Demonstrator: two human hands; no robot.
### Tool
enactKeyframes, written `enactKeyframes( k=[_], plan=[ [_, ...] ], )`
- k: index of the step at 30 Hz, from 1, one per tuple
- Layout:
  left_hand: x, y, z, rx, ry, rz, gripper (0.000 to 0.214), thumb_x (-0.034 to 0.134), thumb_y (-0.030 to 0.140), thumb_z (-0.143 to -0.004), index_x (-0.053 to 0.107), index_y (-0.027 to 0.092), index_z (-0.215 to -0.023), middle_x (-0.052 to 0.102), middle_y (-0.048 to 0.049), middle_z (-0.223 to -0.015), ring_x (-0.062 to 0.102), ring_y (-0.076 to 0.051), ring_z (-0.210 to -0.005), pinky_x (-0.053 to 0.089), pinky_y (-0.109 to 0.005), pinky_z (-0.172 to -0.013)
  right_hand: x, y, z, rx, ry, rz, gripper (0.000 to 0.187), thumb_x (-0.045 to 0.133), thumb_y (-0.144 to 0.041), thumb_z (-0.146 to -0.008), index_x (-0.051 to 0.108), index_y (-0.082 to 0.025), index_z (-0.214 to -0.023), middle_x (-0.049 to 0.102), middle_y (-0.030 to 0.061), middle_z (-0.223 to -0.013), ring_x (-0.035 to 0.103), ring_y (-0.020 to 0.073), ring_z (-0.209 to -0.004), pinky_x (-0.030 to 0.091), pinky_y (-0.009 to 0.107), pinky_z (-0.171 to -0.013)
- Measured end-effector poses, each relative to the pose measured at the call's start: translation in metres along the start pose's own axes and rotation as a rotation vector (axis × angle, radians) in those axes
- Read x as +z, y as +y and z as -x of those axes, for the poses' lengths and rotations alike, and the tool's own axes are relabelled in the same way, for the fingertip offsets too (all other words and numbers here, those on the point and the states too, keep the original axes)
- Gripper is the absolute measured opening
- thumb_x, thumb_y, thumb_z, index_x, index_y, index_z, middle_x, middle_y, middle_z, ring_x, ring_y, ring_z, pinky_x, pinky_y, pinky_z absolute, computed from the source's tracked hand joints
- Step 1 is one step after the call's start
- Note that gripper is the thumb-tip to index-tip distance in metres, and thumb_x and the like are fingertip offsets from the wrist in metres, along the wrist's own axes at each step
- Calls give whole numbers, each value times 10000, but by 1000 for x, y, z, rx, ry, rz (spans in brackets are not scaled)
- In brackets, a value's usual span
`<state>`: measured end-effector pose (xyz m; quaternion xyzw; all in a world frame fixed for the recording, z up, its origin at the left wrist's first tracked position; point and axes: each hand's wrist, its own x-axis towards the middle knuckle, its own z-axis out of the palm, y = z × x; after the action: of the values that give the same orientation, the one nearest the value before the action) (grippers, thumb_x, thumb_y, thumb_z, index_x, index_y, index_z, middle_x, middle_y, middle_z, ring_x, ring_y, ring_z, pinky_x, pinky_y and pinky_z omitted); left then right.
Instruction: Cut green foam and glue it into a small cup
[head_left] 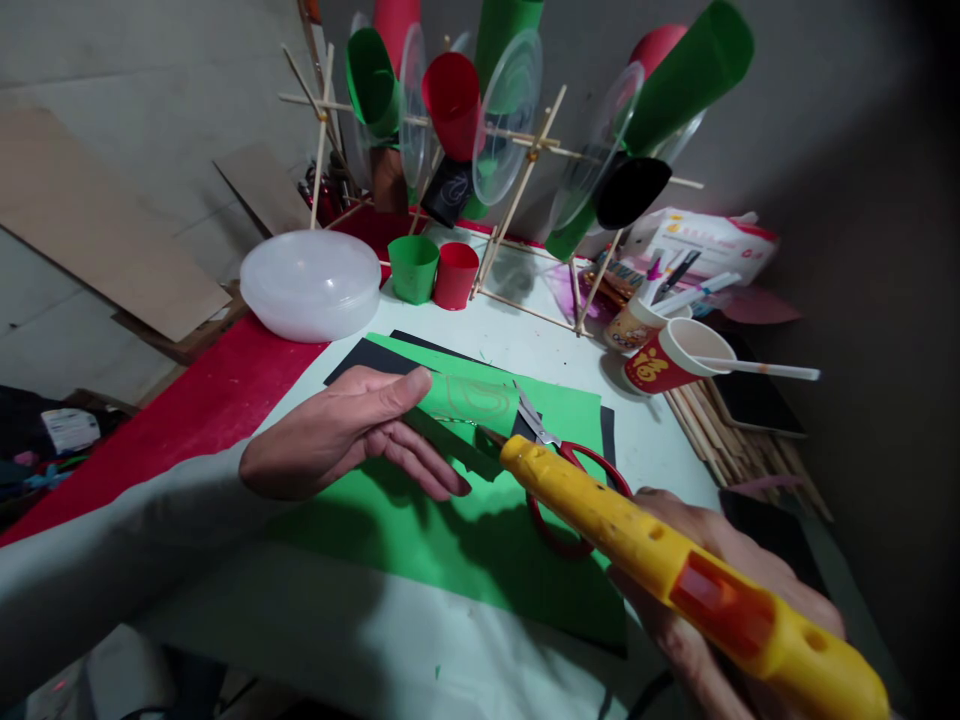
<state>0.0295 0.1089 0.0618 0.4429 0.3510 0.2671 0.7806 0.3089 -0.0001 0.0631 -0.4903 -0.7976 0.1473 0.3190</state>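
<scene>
My left hand (pixel 360 425) pinches a curled piece of green paper (pixel 469 397) between thumb and fingers, its faint swirl marks facing up. A shiny line of glue runs along the paper's near edge. My right hand (pixel 720 570) is wrapped round a yellow hot glue gun (pixel 600 510), whose dark nozzle touches or almost touches that edge; I cannot tell which. Beneath the gun, a pair of scissors (pixel 574 465) with red handles lies on green sheets (pixel 450 545), its blades toward the curled piece. Black sheets (pixel 360 357) show under the green ones.
Behind stands a wooden stick frame (pixel 517 190) with paper tubes and clear plastic discs. Plastic lids (pixel 311 280), a green paper cup (pixel 414 270) and a red paper cup (pixel 456 277) stand before it. At right are a red-and-white cup (pixel 667 360) and bundled sticks (pixel 720 435).
</scene>
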Motion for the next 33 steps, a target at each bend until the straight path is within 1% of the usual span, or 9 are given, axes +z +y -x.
enactKeyframes(
  k=[3, 6, 10, 16, 20, 23, 26, 29, 33],
  plan=[
    [0, 0, 0, -5, 2, -4, 450, 545, 477, -963, 690, 120, -730, 782, -188, -729, 777, -281, -668, 635, -328, -631, -2, 0, 4, -8, -49, -85, 153, 493, -275, -976, 586, -267, -1098, 678, 59, -922, 699, 198, -684, 559, 262, -526],
    [-1, 1, 2, -2, -2, -10, 455, 502, 460, -987, 697, 107, -776, 781, -202, -745, 780, -291, -694, 634, -340, -647, -2, 0, 5, 17, -6, -119, 159, 511, -239, -950, 590, -279, -1082, 677, 51, -947, 717, 208, -724, 567, 274, -567],
    [-1, 3, 4, -3, -7, -20, 432, 459, 405, -1008, 702, 100, -821, 783, -203, -757, 782, -304, -726, 635, -358, -662, -2, -1, 2, 16, 34, -71, 191, 544, -193, -905, 598, -291, -1059, 676, 16, -849, 685, 170, -599, 541, 251, -516],
    [-1, 3, 3, 13, 18, -21, 410, 521, 441, -976, 673, 109, -788, 777, -203, -724, 779, -326, -713, 639, -368, -641, -3, -2, 2, 26, 55, 7, 140, 549, -292, -940, 598, -276, -1069, 679, 26, -846, 679, 169, -650, 524, 242, -517],
    [-2, 3, 2, 23, 28, -10, 391, 537, 445, -972, 623, 128, -759, 776, -210, -728, 780, -323, -717, 641, -357, -639, -2, -4, -1, 21, 44, -67, 107, 541, -222, -940, 588, -262, -1026, 645, 18, -810, 645, 148, -597, 508, 229, -482],
    [-1, 3, 1, 44, 40, 14, 384, 573, 465, -952, 578, 153, -728, 770, -186, -682, 778, -319, -684, 640, -345, -616, -1, -4, -3, 4, 39, -63, 91, 534, -222, -958, 588, -265, -1018, 664, 23, -816, 667, 158, -613, 521, 235, -487],
    [-1, 4, 0, 49, 54, 24, 380, 597, 453, -942, 525, 181, -686, 761, -150, -638, 775, -319, -664, 640, -343, -600, -3, -5, -4, -13, 50, 33, 80, 526, -284, -981, 597, -274, -1018, 706, 28, -823, 708, 187, -670, 545, 257, -519],
    [-1, 4, -1, 63, 63, 42, 391, 639, 465, -913, 486, 196, -673, 756, -131, -623, 774, -325, -660, 639, -342, -589, -4, -6, -6, -48, 60, 49, 75, 509, -287, -985, 582, -270, -989, 705, 22, -812, 708, 186, -651, 540, 269, -531],
    [-4, 2, -2, 85, 64, 78, 377, 583, 456, -949, 471, 196, -701, 769, -182, -677, 777, -311, -668, 637, -327, -602, -3, -7, -10, -67, 26, 18, 67, 521, -251, -955, 581, -257, -985, 673, 5, -781, 662, 157, -581, 519, 253, -504]
  ],
)
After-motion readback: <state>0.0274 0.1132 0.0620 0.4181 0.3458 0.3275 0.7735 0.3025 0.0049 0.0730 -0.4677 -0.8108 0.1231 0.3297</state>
